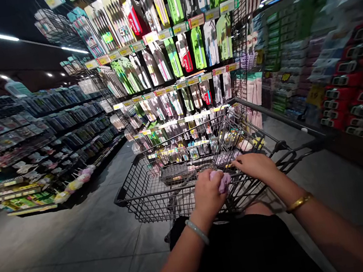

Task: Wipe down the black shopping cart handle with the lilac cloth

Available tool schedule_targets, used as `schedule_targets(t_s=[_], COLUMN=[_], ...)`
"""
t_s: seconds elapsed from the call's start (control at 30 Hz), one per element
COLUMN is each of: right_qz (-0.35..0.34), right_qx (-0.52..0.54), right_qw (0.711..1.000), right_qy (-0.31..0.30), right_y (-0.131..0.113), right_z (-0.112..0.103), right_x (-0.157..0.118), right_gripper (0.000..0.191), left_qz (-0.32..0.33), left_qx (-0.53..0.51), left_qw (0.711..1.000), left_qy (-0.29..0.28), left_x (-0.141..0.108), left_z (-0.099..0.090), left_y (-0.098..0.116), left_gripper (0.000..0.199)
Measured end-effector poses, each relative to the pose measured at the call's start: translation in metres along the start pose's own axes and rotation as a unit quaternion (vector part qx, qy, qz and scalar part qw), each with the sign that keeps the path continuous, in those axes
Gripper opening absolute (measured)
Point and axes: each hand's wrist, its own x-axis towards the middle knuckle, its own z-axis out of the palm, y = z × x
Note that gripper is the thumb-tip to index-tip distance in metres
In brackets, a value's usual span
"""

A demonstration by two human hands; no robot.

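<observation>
My left hand (209, 195) is closed around a soft, crumpled lilac thing (223, 181), perhaps a bath puff; its exact kind is unclear. It is held over the near side of a dark wire shopping cart (150, 198). To its right, my right hand (256, 166) reaches over the cart with its fingers curled down and pressed together. Whatever those fingers hold, if anything, is hidden. Some pale and yellow goods (246, 144) show through the wire mesh on the cart's right side.
A tall rack of packaged toothbrushes (172, 55) stands straight ahead behind the cart. Long stocked shelves (72, 111) line the left, across a grey floor (66, 253). Red packages (349, 93) are stacked at the right. The cart's dark bar (277, 119) runs along its right side.
</observation>
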Motion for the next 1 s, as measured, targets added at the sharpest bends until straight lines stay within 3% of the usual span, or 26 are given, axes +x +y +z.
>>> schedule_targets(t_s=[0.1, 0.3, 0.77, 0.87, 1.0], right_qz=[0.006, 0.018, 0.052, 0.055, 0.061], right_qx=[0.001, -0.007, -0.023, -0.027, -0.024], right_qw=[1.000, 1.000, 0.998, 0.997, 0.997], right_qy=[0.000, -0.023, -0.039, -0.039, -0.037], right_y=[0.004, 0.014, 0.067, 0.076, 0.084], right_z=[0.000, -0.003, 0.001, 0.000, -0.001], right_x=[0.002, 0.008, 0.038, 0.041, 0.046], right_gripper=[0.054, 0.055, 0.055, 0.054, 0.052], left_qz=[0.020, 0.016, 0.036, 0.042, 0.023], left_qx=[0.001, -0.038, -0.034, -0.026, -0.008], left_qw=[1.000, 0.999, 0.998, 0.997, 0.998], left_qy=[0.002, -0.020, -0.044, -0.051, -0.052], left_x=[0.001, 0.017, 0.052, 0.054, 0.047], left_z=[0.010, 0.013, 0.033, 0.029, 0.016], left_y=[0.008, 0.006, 0.026, 0.022, 0.000], left_gripper=[0.045, 0.041, 0.043, 0.043, 0.040])
